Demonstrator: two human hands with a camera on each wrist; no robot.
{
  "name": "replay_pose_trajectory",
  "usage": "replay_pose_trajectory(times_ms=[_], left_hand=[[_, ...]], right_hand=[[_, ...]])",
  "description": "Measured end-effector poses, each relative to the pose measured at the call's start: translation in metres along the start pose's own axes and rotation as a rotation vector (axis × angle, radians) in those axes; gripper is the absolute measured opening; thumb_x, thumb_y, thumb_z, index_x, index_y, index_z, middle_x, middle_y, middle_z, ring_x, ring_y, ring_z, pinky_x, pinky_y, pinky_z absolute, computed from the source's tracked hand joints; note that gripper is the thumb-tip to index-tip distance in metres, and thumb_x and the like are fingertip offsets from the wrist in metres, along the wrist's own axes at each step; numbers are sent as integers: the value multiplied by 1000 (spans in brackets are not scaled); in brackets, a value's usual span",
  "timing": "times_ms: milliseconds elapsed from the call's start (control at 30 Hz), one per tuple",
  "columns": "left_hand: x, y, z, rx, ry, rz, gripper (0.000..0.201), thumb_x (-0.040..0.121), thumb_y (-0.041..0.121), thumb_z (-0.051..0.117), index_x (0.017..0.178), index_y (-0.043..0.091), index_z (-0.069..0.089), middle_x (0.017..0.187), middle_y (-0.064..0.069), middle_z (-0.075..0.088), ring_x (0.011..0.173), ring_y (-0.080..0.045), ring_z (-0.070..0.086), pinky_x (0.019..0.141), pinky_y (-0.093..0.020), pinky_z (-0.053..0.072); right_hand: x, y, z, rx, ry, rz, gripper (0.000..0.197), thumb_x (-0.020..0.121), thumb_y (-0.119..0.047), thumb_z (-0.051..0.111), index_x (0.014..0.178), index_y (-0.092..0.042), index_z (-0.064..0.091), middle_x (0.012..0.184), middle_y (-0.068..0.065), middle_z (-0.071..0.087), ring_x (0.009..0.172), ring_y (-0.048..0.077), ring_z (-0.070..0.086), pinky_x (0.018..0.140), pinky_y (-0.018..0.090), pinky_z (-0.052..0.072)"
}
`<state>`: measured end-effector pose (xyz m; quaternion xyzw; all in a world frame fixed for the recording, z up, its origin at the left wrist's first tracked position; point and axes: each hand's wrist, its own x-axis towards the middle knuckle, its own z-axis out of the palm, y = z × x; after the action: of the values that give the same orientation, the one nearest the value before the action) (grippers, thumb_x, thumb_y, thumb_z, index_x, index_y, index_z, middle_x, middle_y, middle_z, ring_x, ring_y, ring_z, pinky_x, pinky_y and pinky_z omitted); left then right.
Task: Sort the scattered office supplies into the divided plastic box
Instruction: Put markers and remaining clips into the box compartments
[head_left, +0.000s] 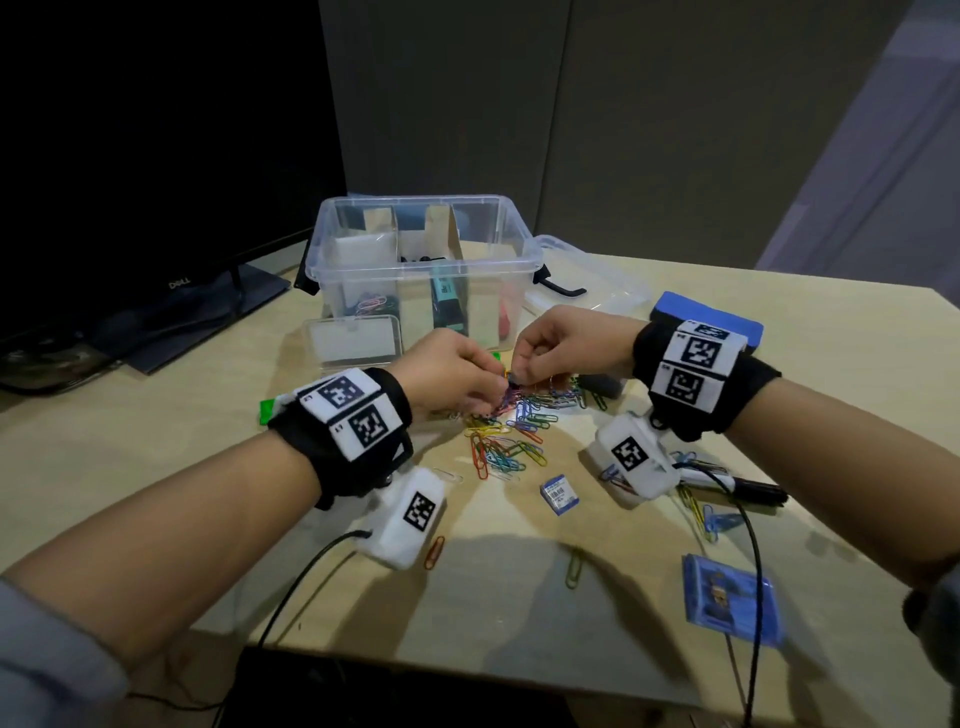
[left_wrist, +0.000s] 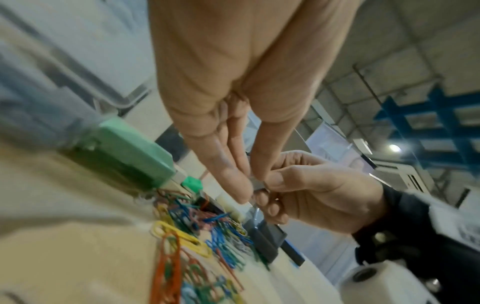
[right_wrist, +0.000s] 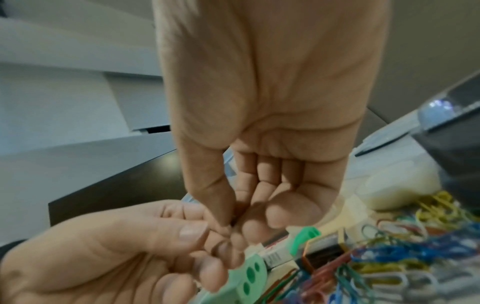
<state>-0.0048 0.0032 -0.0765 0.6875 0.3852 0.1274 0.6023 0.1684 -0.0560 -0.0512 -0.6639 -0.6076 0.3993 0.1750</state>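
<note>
Fingers of our left hand (head_left: 457, 371) and right hand (head_left: 558, 343) curl together, tips meeting in a pinch on something small; what it is we cannot tell. They meet just above the clips (head_left: 511, 428) heaped on the table (head_left: 156, 467), in front of the box (head_left: 415, 260). Cardboard dividers split the box: we see clips in its left part, a teal marker (head_left: 447, 301) leaning in the middle, something red to the right. A small lidded case (head_left: 353, 340) lies before it.
</note>
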Motion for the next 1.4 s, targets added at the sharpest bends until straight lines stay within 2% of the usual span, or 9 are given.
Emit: replay_pose_trajectory(times_ms=[200, 500, 800, 867, 967, 1033, 1200, 1300, 1400], left_hand=[[1, 4, 9, -306, 28, -52, 7, 83, -7, 67, 82, -3, 61, 76, -15, 65, 58, -14, 68, 55, -19, 57], [1, 9, 9, -235, 129, 34, 12, 84, -6, 67, 77, 4, 63, 72, -13, 64, 61, -15, 65, 55, -20, 57], [0, 16, -2, -9, 245, 194, 10, 78, 5, 74, 84, 1, 66, 69, -7, 64, 62, -16, 63, 65, -32, 60], [-5, 19, -11, 241, 319, 260, 7, 75, 8, 74, 77, 10, 67, 70, -2, 65, 66, -17, 63, 71, -37, 59], [-20, 26, -37, 740, 393, 303, 4, 80, 12, 69, 81, 16, 69, 76, 5, 64, 72, -10, 58, 66, -24, 48], [-29, 27, -59, 917, 411, 288, 9, 84, 11, 66, 89, 16, 72, 83, 4, 65, 78, -11, 59, 69, -23, 46], [-40, 12, -96, 1036, 372, 235, 19, 87, 10, 66, 103, 14, 74, 99, 0, 71, 89, -12, 64, 82, -23, 49], [-39, 1, -104, 1043, 366, 238, 16, 86, 10, 68, 101, 13, 74, 97, -1, 72, 87, -13, 65, 82, -26, 53], [-35, -7, -104, 1074, 332, 229, 10, 84, 10, 70, 92, 14, 76, 89, 0, 72, 81, -13, 65, 75, -24, 51]], right_hand=[[-4, 6, 2, 285, -7, -2, 9, 90, 0, 59, 94, 7, 64, 77, 8, 68, 61, 7, 62, 56, 15, 51], [-8, 2, 3, 573, 42, 59, 14, 93, 2, 52, 90, 3, 65, 74, 12, 69, 58, 14, 63, 54, 18, 54], [-12, -11, -4, 430, 85, -3, 18, 97, -5, 50, 104, 2, 65, 85, 11, 70, 65, 10, 64, 53, 20, 52], [-7, -10, -1, 293, 136, 27, 15, 97, -8, 53, 102, -2, 65, 86, 9, 71, 66, 11, 64, 56, 23, 53], [0, -6, 4, -411, 213, 84, 18, 94, -22, 59, 97, -6, 66, 86, 4, 69, 73, 18, 63, 64, 29, 54], [1, -3, 10, -796, 184, 165, 30, 90, -37, 63, 87, -7, 63, 76, 3, 60, 68, 20, 55, 55, 27, 43], [6, -6, 23, -869, 29, 320, 69, 69, -72, 65, 86, -5, 62, 80, 5, 59, 61, 14, 50, 46, 24, 35], [5, -13, 26, -840, 10, 339, 66, 66, -74, 66, 69, -10, 54, 79, 4, 59, 51, 11, 49, 41, 20, 34], [4, -17, 28, -865, -29, 357, 65, 67, -71, 69, 76, -7, 56, 96, 9, 63, 48, 10, 48, 30, 15, 31]])
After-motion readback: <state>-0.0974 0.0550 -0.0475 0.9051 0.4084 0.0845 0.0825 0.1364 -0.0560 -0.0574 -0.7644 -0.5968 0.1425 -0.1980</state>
